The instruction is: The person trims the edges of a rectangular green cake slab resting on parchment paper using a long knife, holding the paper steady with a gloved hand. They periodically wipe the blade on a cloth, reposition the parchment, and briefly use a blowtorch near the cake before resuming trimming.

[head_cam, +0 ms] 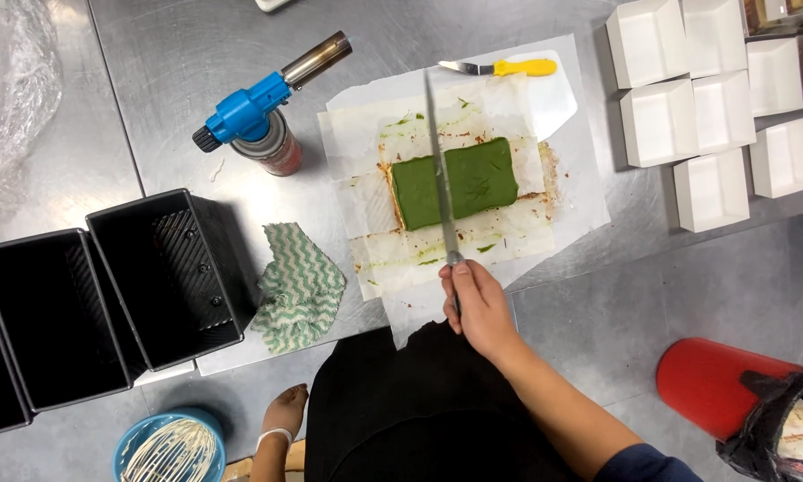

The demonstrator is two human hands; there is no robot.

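Gripping long steel knife [441, 170], right hand [477, 305]; blade across smooth green loaf [455, 181].

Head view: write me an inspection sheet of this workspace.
Surface: steel table, paper sheets under the work.
Job's things: green cake on paper; long knife held above it.
Clutter: blue torch, zigzag cloth, black loaf tins, white boxes, yellow spatula, whisk bowl.
Grippers: right hand grips the knife handle; left hand hangs low, empty.
Cables: nothing seen.
Surroundings: red bin, plastic wrap.
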